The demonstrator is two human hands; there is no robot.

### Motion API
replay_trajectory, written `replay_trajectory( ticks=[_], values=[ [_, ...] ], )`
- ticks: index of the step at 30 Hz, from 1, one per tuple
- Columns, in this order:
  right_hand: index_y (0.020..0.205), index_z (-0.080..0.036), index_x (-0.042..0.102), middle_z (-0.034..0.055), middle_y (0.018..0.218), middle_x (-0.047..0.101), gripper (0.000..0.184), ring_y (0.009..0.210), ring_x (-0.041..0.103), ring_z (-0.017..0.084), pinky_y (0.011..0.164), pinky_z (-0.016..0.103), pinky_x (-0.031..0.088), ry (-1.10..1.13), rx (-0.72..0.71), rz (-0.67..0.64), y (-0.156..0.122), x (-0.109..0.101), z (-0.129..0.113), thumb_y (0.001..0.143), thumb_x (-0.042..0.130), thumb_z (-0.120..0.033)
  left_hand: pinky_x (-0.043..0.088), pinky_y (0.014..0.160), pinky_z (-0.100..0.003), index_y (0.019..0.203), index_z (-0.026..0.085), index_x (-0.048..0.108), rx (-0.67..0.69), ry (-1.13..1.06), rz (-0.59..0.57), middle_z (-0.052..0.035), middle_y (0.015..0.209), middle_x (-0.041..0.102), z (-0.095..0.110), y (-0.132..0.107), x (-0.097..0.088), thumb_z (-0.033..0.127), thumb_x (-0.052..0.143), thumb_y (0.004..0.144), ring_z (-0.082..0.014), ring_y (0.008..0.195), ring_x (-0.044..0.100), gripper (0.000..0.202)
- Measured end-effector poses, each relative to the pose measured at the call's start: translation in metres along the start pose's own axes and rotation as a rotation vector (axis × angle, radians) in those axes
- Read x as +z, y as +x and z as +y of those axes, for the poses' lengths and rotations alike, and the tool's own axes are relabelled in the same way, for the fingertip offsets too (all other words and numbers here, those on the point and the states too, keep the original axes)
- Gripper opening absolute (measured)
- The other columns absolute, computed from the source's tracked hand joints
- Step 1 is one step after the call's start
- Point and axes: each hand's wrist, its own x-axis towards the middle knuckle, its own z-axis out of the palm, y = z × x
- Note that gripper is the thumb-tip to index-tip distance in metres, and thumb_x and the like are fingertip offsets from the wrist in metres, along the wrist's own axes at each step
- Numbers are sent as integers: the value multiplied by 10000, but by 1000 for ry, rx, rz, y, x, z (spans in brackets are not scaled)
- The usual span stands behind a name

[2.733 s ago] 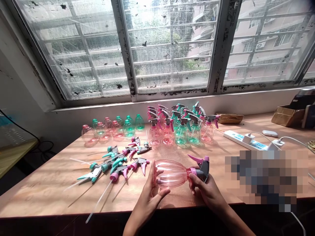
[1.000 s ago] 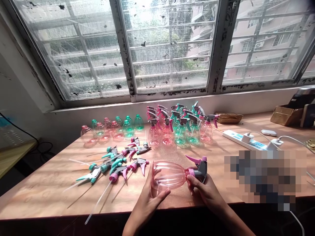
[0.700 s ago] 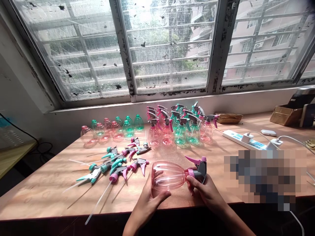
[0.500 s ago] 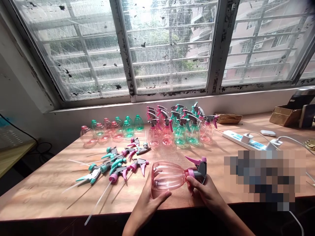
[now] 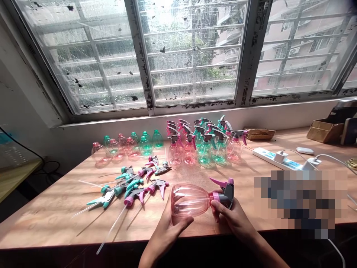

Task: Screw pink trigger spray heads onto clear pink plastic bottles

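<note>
I hold a clear pink spray bottle on its side just above the wooden table, near the front edge. My left hand is wrapped round the bottle's wide base end. My right hand grips the pink collar and the grey and pink trigger head at the neck. Both hands are closed on the same bottle.
Loose trigger heads with dip tubes lie to the left. Headless pink and green bottles stand behind them; assembled spray bottles stand mid-table. A power strip, cardboard boxes and a blurred patch are on the right.
The bottle's base has swung slightly toward me and my left fingers have closed further round it. My right hand stays at the collar. Nothing else on the table moved.
</note>
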Motion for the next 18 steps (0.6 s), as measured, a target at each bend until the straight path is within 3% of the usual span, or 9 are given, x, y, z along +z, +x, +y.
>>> replay_trajectory(
  ticks=[7, 13, 16, 18],
  values=[
    [960, -177, 649, -32, 594, 635, 407, 451, 534, 130, 489, 268, 441, -12, -23, -21, 1, -1, -1, 833, 818, -525, 320, 1222, -518, 1646, 348, -52, 59, 17, 18, -143, 1657, 289, -6, 3, 1, 450, 750, 908, -345, 1473, 420, 1094],
    [1014, -182, 629, -41, 581, 633, 419, 452, 538, 131, 495, 266, 444, -32, -9, -11, 0, -2, 0, 838, 822, -510, 211, 1270, -537, 1659, 277, 36, 25, -34, -11, -163, 1614, 411, -7, 1, 0, 477, 792, 870, -359, 1505, 376, 1111],
    [1016, -182, 625, -38, 599, 636, 427, 456, 543, 134, 494, 272, 448, -27, -9, -9, 1, -2, 1, 835, 824, -514, 223, 1270, -529, 1657, 288, 102, 35, -10, -16, -145, 1654, 358, -6, 1, -1, 475, 773, 889, -368, 1522, 343, 1036],
    [1010, -183, 627, -34, 606, 638, 427, 462, 546, 139, 495, 279, 455, -21, -9, -18, 1, -2, 1, 835, 822, -520, 245, 1261, -532, 1659, 307, 59, 59, 13, -12, -141, 1689, 282, -4, 1, 0, 461, 759, 905, -369, 1519, 349, 1040]
  ],
)
